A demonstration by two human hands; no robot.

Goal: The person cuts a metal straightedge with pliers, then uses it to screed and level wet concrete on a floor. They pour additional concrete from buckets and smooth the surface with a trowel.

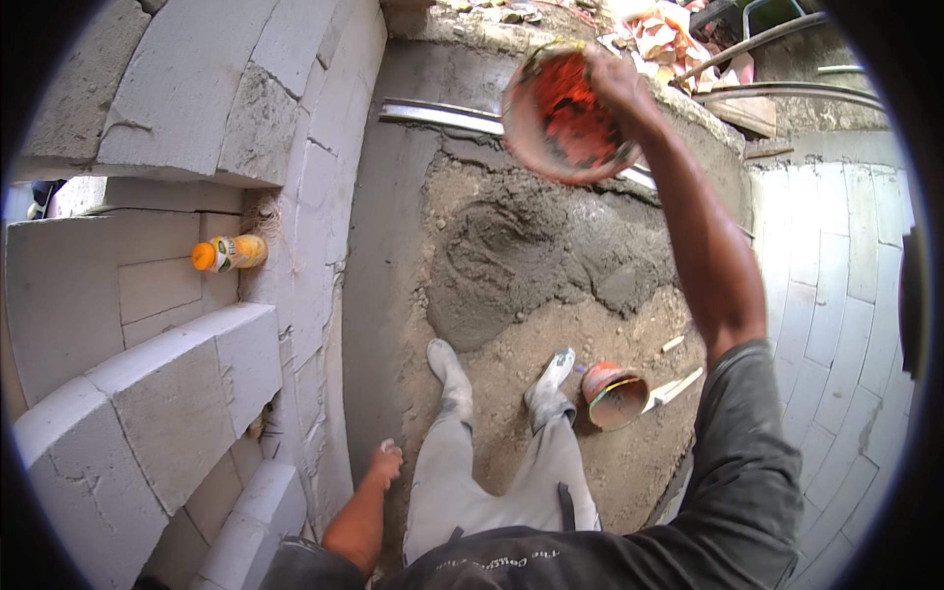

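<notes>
High over the far side of the wet mortar, my right hand (pixel 618 87) is closed on the rim of a bucket (pixel 562 113). The bucket is tilted so that its red-orange inside shows, with grey mortar smeared on it. Below it, a heap of wet grey mortar (pixel 521 251) lies on the sandy ground. My left hand (pixel 386 462) hangs low beside my left leg, its fingers curled in and nothing visible in them. A second red bucket (pixel 618 395) lies on its side near my right boot (pixel 551 379).
A pale block wall (pixel 315 246) stands along the left, with a bottle with an orange cap (pixel 231 253) in its opening. A metal straightedge (pixel 433 116) lies beyond the mortar. Another block wall (pixel 836 295) rises at right. Rubble and sacks (pixel 664 39) lie at the far edge.
</notes>
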